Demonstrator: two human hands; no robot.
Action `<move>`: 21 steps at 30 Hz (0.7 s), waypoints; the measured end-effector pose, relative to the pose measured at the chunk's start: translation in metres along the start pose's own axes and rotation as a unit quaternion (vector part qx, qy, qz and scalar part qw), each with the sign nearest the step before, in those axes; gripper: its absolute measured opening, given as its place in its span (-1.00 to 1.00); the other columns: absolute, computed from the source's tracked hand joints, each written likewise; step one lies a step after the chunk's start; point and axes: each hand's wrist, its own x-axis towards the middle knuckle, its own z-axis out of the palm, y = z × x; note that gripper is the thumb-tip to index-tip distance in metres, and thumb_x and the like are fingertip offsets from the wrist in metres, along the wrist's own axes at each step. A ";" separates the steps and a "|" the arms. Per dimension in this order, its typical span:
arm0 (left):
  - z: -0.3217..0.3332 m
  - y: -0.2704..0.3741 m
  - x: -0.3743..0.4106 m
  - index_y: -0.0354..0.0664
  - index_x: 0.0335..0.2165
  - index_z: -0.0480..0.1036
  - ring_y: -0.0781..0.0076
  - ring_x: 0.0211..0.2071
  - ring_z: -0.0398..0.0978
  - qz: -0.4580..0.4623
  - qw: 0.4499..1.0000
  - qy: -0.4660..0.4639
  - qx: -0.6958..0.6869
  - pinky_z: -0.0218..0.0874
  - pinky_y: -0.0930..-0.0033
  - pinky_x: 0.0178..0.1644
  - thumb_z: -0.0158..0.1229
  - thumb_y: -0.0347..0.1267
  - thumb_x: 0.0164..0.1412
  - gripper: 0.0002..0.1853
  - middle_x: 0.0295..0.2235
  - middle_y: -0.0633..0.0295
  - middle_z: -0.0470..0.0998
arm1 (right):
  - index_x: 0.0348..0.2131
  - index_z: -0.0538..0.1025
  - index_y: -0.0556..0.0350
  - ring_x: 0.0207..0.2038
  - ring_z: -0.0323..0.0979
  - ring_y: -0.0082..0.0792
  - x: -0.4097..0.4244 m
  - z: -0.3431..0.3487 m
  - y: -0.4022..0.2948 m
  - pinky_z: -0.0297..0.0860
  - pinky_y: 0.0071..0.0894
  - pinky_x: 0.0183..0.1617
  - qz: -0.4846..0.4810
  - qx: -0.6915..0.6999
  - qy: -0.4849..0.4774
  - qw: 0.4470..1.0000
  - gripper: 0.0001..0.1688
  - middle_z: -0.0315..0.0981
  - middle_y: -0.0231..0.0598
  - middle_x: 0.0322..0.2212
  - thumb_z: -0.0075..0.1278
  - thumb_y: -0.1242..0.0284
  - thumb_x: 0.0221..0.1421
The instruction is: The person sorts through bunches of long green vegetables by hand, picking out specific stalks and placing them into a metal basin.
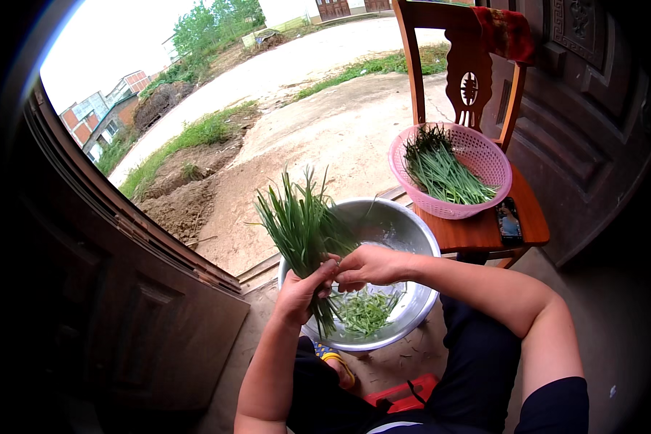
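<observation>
My left hand (301,290) is closed around a bunch of long green leaves, likely garlic chives (295,225), held tilted over a wide metal basin (412,228). The leaf tips fan out above the fist, and the stalk ends hang below it. Against the bunch, beside my left thumb, my right hand (374,265) has its fingers bent in a pinch on the stalks; the exact stalks between its fingertips are hidden. Short cut or torn green pieces (366,312) lie in the bottom of the basin.
At the right, a wooden chair (526,217) bears a pink plastic colander (488,157) with more green leaves (447,168), and a phone (509,221). A red cloth (503,33) drapes its backrest. Dark door leaves flank the doorway. Something red (407,393) lies between my legs.
</observation>
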 end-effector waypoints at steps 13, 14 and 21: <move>0.000 -0.001 0.000 -0.17 -0.25 0.42 0.79 -0.60 0.19 -0.012 0.999 0.021 -0.021 -0.06 0.71 -0.62 0.14 -0.34 0.16 -0.80 -0.58 0.49 0.31 | -0.25 0.42 0.26 -0.39 0.43 -0.45 0.005 0.004 0.001 0.41 -0.47 -0.27 0.020 0.068 -0.021 0.997 -0.59 0.43 -0.25 -0.43 -0.22 0.22 0.24; -0.002 -0.002 0.000 -0.17 -0.27 0.42 0.79 -0.60 0.18 -0.021 0.999 0.022 -0.039 -0.06 0.71 -0.62 0.13 -0.32 0.17 -0.81 -0.58 0.49 0.31 | -0.29 0.41 0.26 -0.39 0.44 -0.43 0.002 0.006 -0.002 0.41 -0.45 -0.27 0.031 0.079 -0.020 0.996 -0.60 0.42 -0.24 -0.44 -0.27 0.24 0.25; -0.008 0.000 0.004 -0.16 -0.37 0.39 0.76 -0.62 0.18 0.000 0.994 0.034 -0.106 0.02 0.71 -0.60 0.08 -0.26 0.22 -0.81 -0.56 0.38 0.37 | -0.46 0.31 0.25 -0.52 0.43 -0.28 0.000 0.013 -0.009 0.44 -0.33 -0.36 0.033 0.070 -0.086 0.993 -0.64 0.37 -0.17 -0.54 -0.41 0.31 0.14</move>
